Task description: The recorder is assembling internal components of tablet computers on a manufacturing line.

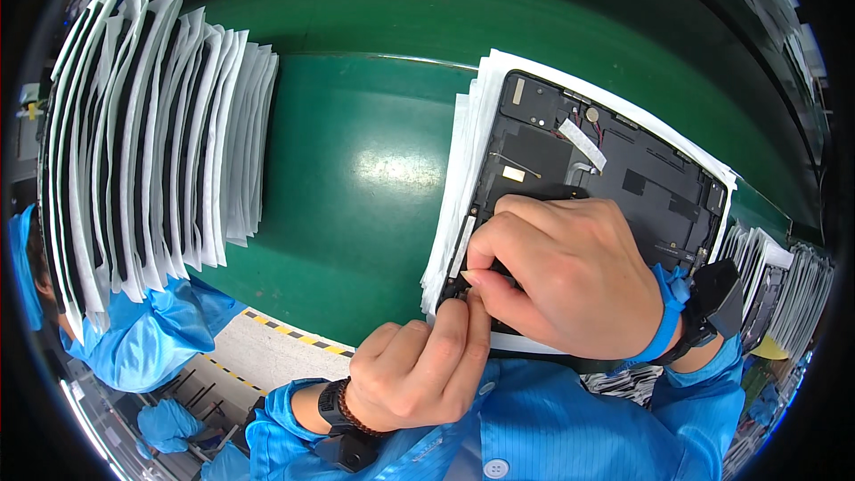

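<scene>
A black tablet back housing (655,147) lies face up on a stack of white sheets (458,156). Inside it show thin cables, a small round part and a strip of white tape (583,144). My right hand (574,276) reaches over its lower left part, thumb and index finger pinched at the edge. My left hand (419,372) meets it at that same corner, fingertips pressed together against the rim. Whatever sits between the fingers of either hand is too small or hidden to make out. The right hand covers the lower middle of the housing.
To the left, a long row of black panels interleaved with white sheets (169,142) stands on the green worktable (347,214). More such stacks (797,289) are at the far right. Co-workers in blue (147,338) sit at the lower left, beyond the table edge.
</scene>
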`<action>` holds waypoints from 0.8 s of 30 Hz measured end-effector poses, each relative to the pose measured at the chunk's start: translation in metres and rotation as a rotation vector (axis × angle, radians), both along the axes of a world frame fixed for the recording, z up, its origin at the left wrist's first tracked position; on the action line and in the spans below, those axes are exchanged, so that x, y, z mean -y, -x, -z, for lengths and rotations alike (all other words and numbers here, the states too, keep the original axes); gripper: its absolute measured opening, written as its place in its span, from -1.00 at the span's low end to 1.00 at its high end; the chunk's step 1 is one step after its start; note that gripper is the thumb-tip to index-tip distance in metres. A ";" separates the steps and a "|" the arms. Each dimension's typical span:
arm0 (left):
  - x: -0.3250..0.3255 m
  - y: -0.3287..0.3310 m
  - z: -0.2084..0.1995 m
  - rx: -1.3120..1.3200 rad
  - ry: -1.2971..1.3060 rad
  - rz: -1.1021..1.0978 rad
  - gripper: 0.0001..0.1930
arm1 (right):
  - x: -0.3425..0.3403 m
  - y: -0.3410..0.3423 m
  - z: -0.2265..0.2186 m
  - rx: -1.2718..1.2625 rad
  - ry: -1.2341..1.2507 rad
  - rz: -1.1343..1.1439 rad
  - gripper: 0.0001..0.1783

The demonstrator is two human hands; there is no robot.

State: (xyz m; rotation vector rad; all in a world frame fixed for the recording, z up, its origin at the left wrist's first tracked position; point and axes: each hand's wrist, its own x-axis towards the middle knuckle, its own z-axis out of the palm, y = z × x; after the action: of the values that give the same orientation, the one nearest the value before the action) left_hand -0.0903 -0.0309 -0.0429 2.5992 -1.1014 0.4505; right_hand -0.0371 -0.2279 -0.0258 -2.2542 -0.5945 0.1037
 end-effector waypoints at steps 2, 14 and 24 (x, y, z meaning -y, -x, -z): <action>0.000 0.000 0.000 0.000 -0.002 -0.001 -0.69 | 0.000 0.000 0.000 -0.001 -0.006 0.002 -0.81; 0.001 -0.001 0.002 0.016 0.005 0.002 -0.69 | 0.001 -0.001 0.000 0.001 0.009 -0.004 -0.81; 0.001 0.000 0.003 0.048 0.006 -0.006 -0.69 | -0.001 0.001 0.000 0.013 0.010 0.002 -0.83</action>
State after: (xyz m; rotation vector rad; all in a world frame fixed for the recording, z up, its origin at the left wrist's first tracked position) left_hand -0.0904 -0.0315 -0.0462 2.6002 -1.1063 0.5191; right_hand -0.0384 -0.2265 -0.0262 -2.2670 -0.5997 0.0912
